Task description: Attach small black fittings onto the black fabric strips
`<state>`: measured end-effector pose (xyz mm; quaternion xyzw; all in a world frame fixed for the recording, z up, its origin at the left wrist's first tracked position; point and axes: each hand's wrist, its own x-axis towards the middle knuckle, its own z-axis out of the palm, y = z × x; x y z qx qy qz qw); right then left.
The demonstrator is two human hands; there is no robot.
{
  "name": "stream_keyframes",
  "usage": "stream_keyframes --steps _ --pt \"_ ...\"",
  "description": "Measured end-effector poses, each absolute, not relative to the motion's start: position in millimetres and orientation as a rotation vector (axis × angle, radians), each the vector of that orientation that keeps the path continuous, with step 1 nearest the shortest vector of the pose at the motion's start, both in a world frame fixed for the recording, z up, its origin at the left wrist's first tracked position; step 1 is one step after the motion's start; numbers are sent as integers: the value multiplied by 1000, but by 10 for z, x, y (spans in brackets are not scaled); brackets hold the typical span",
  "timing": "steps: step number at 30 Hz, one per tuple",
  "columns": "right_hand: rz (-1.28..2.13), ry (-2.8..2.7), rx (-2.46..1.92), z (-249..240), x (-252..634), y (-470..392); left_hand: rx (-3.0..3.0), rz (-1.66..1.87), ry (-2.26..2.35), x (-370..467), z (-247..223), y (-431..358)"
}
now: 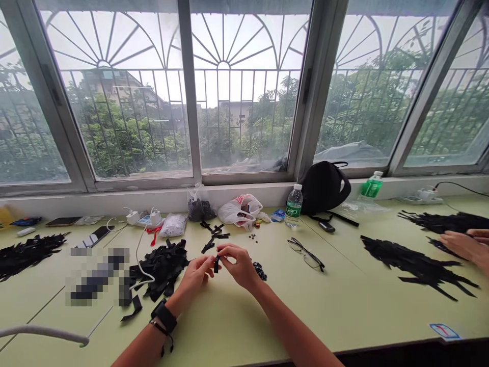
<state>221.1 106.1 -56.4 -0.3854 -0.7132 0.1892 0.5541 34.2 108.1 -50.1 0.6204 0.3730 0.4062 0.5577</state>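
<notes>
Both of my hands meet over the middle of the pale green table, pinching a short black strip between them. My left hand, with a black watch on its wrist, has its fingers closed at the strip's left side. Fingertips of my right hand close on the strip's upper end. A heap of black strips lies left of my hands, and a few more strips lie just beyond them. Small dark round pieces sit partly hidden behind my right wrist.
Eyeglasses lie right of my hands. Behind stand a water bottle, plastic bags and a black bag. A white cable crosses the left side. Another person's hands are at the right, near black strip piles.
</notes>
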Motion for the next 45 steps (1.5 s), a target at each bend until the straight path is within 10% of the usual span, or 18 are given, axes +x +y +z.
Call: stream_keyframes --steps 34,45 --pt "1306 -1592 -909 -545 2293 1043 1763 1302 1130 321 -621 1153" --pt "862 -1663 -1075 -659 2358 1114 2190 1238 1303 316 -596 1037"
